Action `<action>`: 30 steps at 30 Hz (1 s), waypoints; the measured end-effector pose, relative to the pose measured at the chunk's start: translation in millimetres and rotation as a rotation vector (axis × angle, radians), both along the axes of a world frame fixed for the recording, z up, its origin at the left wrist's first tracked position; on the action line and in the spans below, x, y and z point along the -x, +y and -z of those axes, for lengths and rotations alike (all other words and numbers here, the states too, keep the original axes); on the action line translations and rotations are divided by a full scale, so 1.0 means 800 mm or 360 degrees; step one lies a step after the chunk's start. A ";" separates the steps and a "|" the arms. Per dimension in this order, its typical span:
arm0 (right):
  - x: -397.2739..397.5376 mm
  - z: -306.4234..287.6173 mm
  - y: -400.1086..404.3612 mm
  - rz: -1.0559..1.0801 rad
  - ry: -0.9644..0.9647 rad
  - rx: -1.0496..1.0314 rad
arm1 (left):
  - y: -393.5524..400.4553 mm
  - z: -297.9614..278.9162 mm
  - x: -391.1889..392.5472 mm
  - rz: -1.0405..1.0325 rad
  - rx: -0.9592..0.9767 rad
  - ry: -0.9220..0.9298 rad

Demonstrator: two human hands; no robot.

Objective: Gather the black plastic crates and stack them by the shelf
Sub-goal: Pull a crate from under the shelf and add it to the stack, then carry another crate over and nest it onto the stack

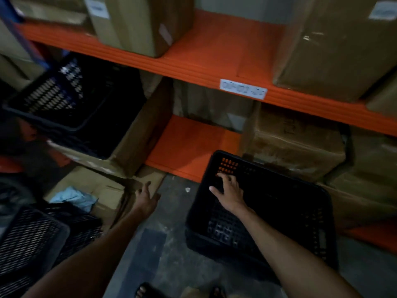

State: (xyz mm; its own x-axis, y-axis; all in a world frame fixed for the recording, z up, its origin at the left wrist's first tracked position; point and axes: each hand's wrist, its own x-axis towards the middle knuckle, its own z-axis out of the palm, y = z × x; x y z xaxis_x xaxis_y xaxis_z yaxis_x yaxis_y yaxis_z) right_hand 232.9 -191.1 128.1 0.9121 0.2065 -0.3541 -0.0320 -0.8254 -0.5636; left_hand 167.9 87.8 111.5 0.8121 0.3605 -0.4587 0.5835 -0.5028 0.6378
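Note:
A black plastic crate (279,214) stands on the concrete floor against the orange shelf (193,67), at the right. My right hand (228,193) rests on the crate's near-left rim, fingers reaching inside it. My left hand (147,198) hangs free over the floor, fingers apart, holding nothing. A second black crate (71,104) sits tilted on a cardboard box on the lower shelf level at the left. More black crates (32,239) lie at the bottom left, partly cut off by the frame edge.
Cardboard boxes (330,46) fill both shelf levels. An open carton with a pale blue cloth (75,198) stands on the floor at the left. An orange gap (189,145) lies between boxes on the lower level. My sandalled feet (146,290) show at the bottom.

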 end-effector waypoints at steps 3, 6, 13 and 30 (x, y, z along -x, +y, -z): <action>-0.025 -0.014 0.098 -0.0086 -0.0036 -0.0091 | 0.090 -0.009 0.004 -0.0041 0.0120 -0.0069; -0.052 -0.032 0.195 -0.0106 -0.0015 -0.0337 | 0.175 -0.029 -0.003 -0.0191 0.0234 -0.0153; -0.116 -0.072 0.395 -0.0178 -0.0037 -0.0731 | 0.332 -0.091 -0.029 -0.0766 0.0716 -0.0284; -0.391 -0.076 0.640 0.0213 0.0641 -0.0799 | 0.517 -0.061 -0.226 -0.1380 0.1149 -0.0062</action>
